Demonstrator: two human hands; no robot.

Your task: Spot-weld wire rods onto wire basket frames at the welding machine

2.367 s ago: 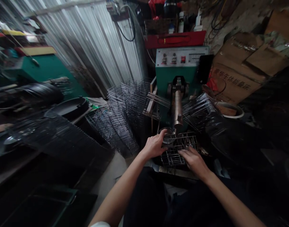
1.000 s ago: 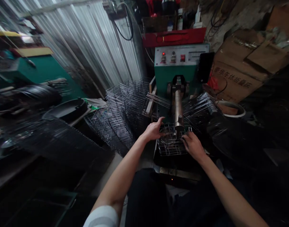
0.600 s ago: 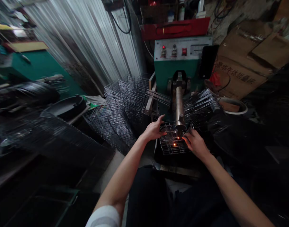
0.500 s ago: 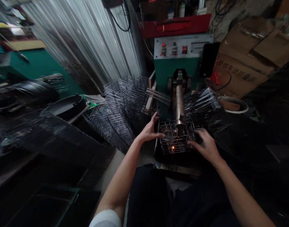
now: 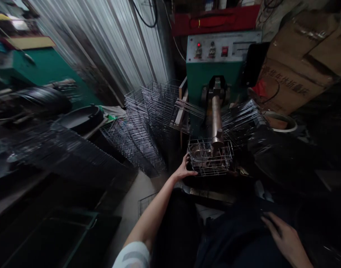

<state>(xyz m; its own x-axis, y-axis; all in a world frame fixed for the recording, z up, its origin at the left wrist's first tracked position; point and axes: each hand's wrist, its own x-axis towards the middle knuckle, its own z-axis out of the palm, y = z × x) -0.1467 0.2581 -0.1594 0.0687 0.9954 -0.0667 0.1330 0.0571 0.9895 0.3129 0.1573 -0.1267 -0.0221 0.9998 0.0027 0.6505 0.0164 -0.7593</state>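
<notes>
A small wire basket sits under the metal arm of a green spot-welding machine. My left hand grips the basket's near left side, with the thumb along the front and the fingers on the side wall. My right hand is away from the basket, low on the right over my dark-clothed lap. Its thumb and forefinger are a little apart with nothing visible between them; the other fingers are partly hidden.
Stacked wire mesh panels stand left of the machine. Bundles of loose wires lie right of the arm, near a round bowl. Cardboard leans behind. A wire coil and black pan are at left.
My right hand has let go of the basket's right side and moved down and right to my lap. My left hand stays on the basket. The spark at the basket is gone.
</notes>
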